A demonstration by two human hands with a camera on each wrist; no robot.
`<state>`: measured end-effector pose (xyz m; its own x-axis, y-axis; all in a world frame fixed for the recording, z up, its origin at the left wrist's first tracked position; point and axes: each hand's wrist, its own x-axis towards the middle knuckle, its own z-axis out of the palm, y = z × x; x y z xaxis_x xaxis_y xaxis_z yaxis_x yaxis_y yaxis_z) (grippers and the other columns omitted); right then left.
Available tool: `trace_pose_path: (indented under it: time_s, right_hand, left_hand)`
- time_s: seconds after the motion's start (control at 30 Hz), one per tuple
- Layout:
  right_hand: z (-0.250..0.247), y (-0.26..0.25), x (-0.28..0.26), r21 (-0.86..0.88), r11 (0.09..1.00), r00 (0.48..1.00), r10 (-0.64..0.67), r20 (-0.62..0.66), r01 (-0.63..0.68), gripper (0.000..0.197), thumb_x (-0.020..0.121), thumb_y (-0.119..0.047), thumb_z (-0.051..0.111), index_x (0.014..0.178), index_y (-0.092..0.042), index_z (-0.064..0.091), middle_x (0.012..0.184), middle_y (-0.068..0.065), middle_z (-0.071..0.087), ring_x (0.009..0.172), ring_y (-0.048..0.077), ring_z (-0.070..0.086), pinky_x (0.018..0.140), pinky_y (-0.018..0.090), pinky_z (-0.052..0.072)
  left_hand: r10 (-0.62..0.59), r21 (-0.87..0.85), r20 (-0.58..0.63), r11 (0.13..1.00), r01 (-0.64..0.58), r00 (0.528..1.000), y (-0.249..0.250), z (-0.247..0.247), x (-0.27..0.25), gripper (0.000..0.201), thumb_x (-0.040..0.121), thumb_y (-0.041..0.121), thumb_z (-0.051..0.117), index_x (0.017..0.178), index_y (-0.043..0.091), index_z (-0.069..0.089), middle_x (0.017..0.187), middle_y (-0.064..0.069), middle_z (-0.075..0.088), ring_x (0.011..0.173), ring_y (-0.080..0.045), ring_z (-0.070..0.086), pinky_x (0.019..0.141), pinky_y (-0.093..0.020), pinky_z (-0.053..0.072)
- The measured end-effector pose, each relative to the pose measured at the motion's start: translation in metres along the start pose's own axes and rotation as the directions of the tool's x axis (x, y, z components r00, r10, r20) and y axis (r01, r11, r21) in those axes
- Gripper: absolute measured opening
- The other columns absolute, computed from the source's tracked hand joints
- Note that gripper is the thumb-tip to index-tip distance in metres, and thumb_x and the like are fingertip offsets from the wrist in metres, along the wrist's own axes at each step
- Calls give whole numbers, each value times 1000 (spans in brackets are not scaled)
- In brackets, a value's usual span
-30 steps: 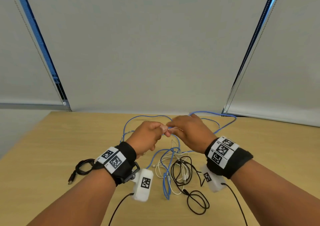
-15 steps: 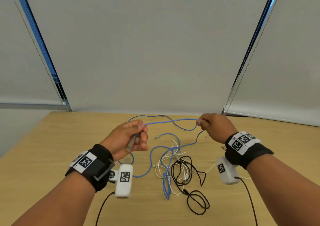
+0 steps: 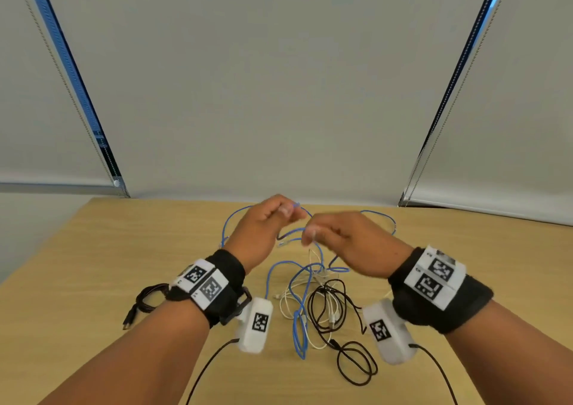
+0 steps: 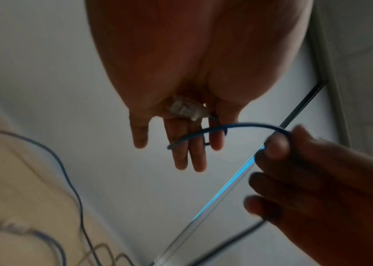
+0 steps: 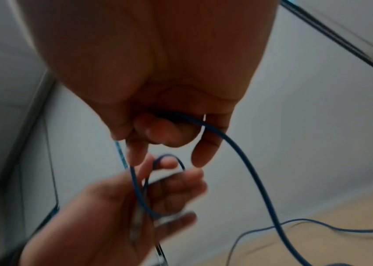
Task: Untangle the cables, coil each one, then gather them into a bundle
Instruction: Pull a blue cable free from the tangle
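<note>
A blue network cable [image 3: 299, 336] runs from the tangle on the wooden table [image 3: 124, 249] up to both raised hands. My left hand [image 3: 290, 214] keeps the cable's clear plug [image 4: 185, 108] against its palm, and a loop of the cable [image 4: 249, 125] lies around its fingers. My right hand [image 3: 310, 234] pinches the same cable [image 5: 237, 149] a little to the right, nearly touching the left fingers. A white cable [image 3: 285, 305] and a black cable [image 3: 311, 311] lie crossed with the blue one below the hands.
A coiled black cable [image 3: 148, 297] with a plug end lies on the table beside my left wrist. Roller blinds stand behind the table's far edge. Bare wood extends to the left and right of the tangle.
The hands were close, drew apart with the blue cable stretched between them, and have come together again. A loop of the blue cable now lies around my left fingers.
</note>
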<state>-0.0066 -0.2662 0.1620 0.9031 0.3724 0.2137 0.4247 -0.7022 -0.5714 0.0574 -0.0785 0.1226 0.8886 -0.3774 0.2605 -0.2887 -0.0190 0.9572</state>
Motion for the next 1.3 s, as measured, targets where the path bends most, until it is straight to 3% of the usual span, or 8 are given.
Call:
trace_pose_path:
  time_s: [0.1,0.17,0.27,0.57,0.83,1.07,1.17,1.3]
  right_hand:
    - [-17,2,7,119,987,982,121,-147,-104,28,105,-28,47,89,-18,69,87,-6,63,67,7,64,69,36,54]
    - [-17,5,9,302,941,968,202,-151,-149,27,106,-23,45,95,-10,67,97,6,65,77,21,70,75,45,58]
    - [-11,9,9,559,819,958,249,-140,-131,27,107,-19,43,89,-9,60,83,4,72,66,20,69,63,30,57]
    - [2,5,19,584,807,958,227,-174,-86,28,108,-26,38,85,-16,50,63,1,57,46,16,47,50,27,46]
    - [8,8,25,607,791,963,212,-165,-70,28,106,-28,44,84,-17,58,66,2,60,49,19,49,50,27,45]
    - [30,43,10,535,811,938,334,-96,-234,26,103,-27,50,84,-27,67,63,1,54,46,16,45,47,26,41]
    - [44,49,-1,426,849,941,337,19,-313,22,104,-30,48,97,-21,67,61,-3,53,48,14,46,50,30,42]
    - [53,36,-5,270,900,935,296,196,-342,17,103,-29,47,116,-32,59,67,-5,58,51,9,55,58,28,50]
  left_hand:
    - [-61,-144,150,986,83,987,-4,11,-11,29,107,21,42,100,3,64,100,-17,77,101,-28,74,85,-26,53]
    - [-59,-233,204,967,107,977,-5,18,-14,40,104,28,42,108,-9,57,94,-23,77,104,-35,73,95,-39,54]
    - [-19,-253,183,965,65,983,-1,20,-14,40,100,30,46,102,-6,63,75,-17,73,91,-30,74,97,-51,47]
    - [-9,-419,8,908,12,1000,7,27,-12,28,93,27,57,73,9,64,46,1,40,40,-15,42,72,-38,57]
    - [-49,-597,125,794,114,991,8,19,-12,29,96,29,58,79,7,66,51,0,56,35,-9,42,63,-31,57]
    - [-62,-743,115,657,127,991,18,1,-3,33,100,36,44,78,13,50,95,-23,76,78,-35,77,77,-36,60]
    - [-33,-734,54,677,62,998,23,-7,3,33,105,32,39,80,13,47,127,-29,66,112,-43,69,99,-43,51]
    - [-36,-638,-102,769,-38,994,14,-6,12,28,108,16,37,83,10,48,129,-27,65,119,-39,66,106,-42,46]
